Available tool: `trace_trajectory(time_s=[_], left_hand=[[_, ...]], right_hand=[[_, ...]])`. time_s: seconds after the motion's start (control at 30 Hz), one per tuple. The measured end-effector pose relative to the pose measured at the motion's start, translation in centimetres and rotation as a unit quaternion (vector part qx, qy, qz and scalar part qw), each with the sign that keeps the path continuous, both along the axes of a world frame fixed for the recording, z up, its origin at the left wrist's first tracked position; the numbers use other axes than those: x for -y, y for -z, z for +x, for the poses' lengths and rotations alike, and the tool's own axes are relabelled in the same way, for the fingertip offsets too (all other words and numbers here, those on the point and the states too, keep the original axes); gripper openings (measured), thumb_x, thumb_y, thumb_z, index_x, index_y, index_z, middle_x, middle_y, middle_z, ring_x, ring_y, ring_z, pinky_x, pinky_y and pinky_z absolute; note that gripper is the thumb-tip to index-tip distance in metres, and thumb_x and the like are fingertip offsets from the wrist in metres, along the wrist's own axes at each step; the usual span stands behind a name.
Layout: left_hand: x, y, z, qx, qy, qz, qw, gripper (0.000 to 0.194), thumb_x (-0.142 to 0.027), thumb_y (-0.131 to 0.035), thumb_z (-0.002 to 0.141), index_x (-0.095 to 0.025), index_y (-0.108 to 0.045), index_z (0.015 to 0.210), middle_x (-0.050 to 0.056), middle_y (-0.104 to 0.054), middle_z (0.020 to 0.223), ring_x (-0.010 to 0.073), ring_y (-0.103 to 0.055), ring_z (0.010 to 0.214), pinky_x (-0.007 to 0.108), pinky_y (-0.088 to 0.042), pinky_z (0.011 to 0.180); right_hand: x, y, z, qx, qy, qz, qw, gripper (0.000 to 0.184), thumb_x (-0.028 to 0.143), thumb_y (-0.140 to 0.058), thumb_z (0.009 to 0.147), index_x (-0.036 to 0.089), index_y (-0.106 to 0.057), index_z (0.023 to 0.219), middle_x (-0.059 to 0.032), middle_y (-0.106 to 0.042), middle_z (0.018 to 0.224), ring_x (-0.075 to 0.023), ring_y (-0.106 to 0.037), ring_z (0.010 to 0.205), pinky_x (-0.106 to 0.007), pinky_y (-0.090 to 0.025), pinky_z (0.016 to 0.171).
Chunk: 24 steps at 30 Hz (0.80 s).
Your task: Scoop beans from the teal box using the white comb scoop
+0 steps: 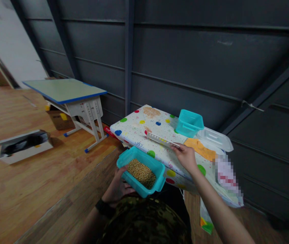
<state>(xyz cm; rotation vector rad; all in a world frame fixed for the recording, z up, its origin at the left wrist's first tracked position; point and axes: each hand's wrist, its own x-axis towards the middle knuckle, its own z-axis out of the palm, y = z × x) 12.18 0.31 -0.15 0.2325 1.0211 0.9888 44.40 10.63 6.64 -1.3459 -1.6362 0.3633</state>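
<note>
My left hand [117, 188] grips a teal tub [134, 162] from below; the tub is filled with small tan beans [141, 173] and sits just off the table's near edge, above my lap. My right hand [186, 156] is closed on one end of a long white ruler-like strip [159, 138] that lies across the table. The table has a white cloth with coloured dots [134, 126]. A second teal tub [189, 122], seemingly empty, stands at the far side. A clear lid [214, 138] lies to the right of that tub, and an orange cloth [199, 148] lies beside my right hand.
A dark panelled wall [185, 51] runs behind the table. A second desk with a green top and blue edge [63, 89] stands to the left on the wooden floor [19, 183]. A flat white box [22, 145] lies on that floor. A cardboard box [60, 119] sits under the desk.
</note>
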Motion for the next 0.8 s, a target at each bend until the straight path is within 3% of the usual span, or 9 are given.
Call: trace_trajectory(time_s=[0.2, 0.4, 0.63, 0.8], left_hand=[[0.1, 0.3, -0.2, 0.009, 0.007, 0.014, 1.0, 0.126, -0.066, -0.106, 0.068, -0.027, -0.041, 0.169, 0.023, -0.077, 0.138, 0.0433, -0.086, 0.105, 0.055, -0.067, 0.093], [0.2, -0.6, 0.2, -0.01, 0.0, -0.001, 1.0, 0.127, -0.067, -0.105, 0.066, -0.033, -0.039, 0.169, 0.023, -0.073, 0.145, 0.0423, -0.087, 0.101, 0.054, -0.068, 0.09], [0.5, -1.1, 0.6, -0.01, -0.008, 0.006, 1.0, 0.124, -0.065, -0.104, 0.069, -0.03, -0.038, 0.169, 0.025, -0.073, 0.142, 0.0439, -0.086, 0.103, 0.054, -0.067, 0.088], [0.7, -1.6, 0.7, -0.03, -0.005, 0.014, 0.999, 0.115, -0.066, -0.097, 0.078, -0.03, -0.037, 0.169, 0.024, -0.076, 0.135, 0.0376, -0.086, 0.087, 0.051, -0.068, 0.081]], right_hand=[[-0.3, 0.0, 0.1, 0.009, -0.023, -0.012, 1.0, 0.027, 0.046, -0.074, 0.089, 0.028, -0.094, 0.092, -0.0074, -0.092, 0.096, -0.0358, -0.088, 0.085, -0.048, -0.072, 0.085], [0.1, -0.1, 0.2, -0.011, 0.0, 0.012, 1.0, 0.032, 0.054, -0.075, 0.09, 0.028, -0.094, 0.093, -0.0105, -0.092, 0.102, -0.0385, -0.089, 0.093, -0.051, -0.073, 0.089], [3.2, 0.2, 1.6, -0.011, 0.025, 0.034, 0.999, 0.037, 0.062, -0.078, 0.093, 0.029, -0.094, 0.09, -0.0096, -0.092, 0.097, -0.0371, -0.089, 0.087, -0.052, -0.074, 0.089], [6.0, -0.1, 2.6, 0.015, 0.034, 0.043, 0.998, 0.037, 0.064, -0.078, 0.094, 0.032, -0.094, 0.089, -0.008, -0.092, 0.094, -0.0364, -0.09, 0.084, -0.049, -0.075, 0.083]])
